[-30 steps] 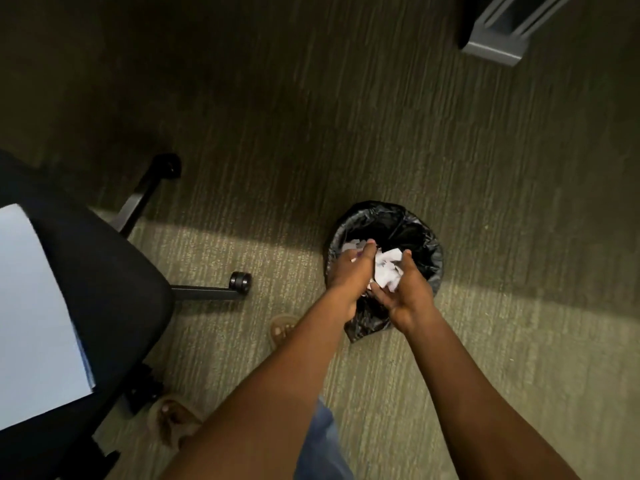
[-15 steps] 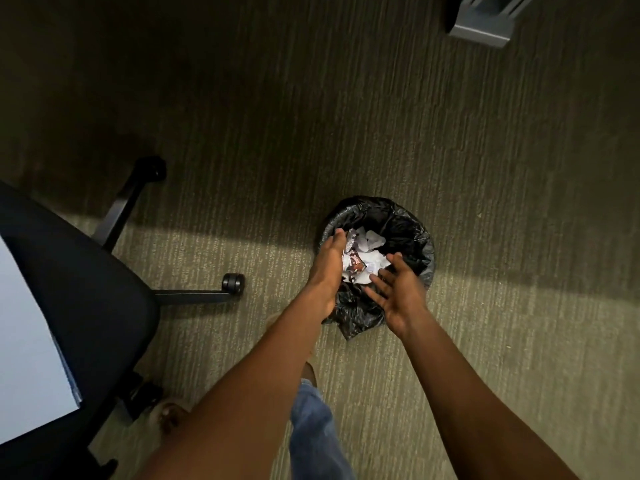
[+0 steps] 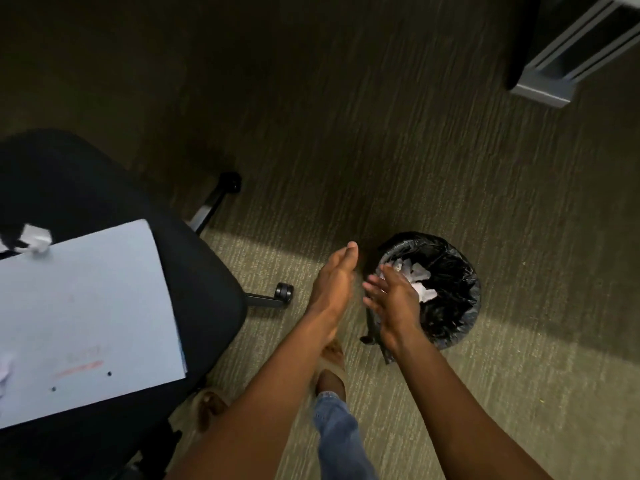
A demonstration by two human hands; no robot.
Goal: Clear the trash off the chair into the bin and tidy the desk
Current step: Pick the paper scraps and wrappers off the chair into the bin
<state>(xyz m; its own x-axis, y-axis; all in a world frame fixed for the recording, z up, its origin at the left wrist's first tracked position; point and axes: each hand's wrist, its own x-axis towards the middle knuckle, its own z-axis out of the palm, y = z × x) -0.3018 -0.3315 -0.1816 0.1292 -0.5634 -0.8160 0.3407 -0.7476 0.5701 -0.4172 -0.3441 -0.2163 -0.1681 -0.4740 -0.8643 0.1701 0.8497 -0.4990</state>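
Black-lined bin [image 3: 450,306] on carpet [image 3: 346,150], crumpled paper [image 3: 420,289] inside, just right of both hands. L hand [image 3: 334,284] flat, fingers straight, nothing in it, beside bin rim. R hand [image 3: 393,299] spread wide, empty, over bin's near-left edge; paper just beyond its fingertips. Hands apart, palms facing each other. Chair [image 3: 194,271] to the left: pale folder [image 3: 90,317] on seat, w/ crumpled scrap [image 3: 36,239] at its far corner. Grey furniture base [image 3: 554,74] top right. Floor part shadowed, lit band across the bin.
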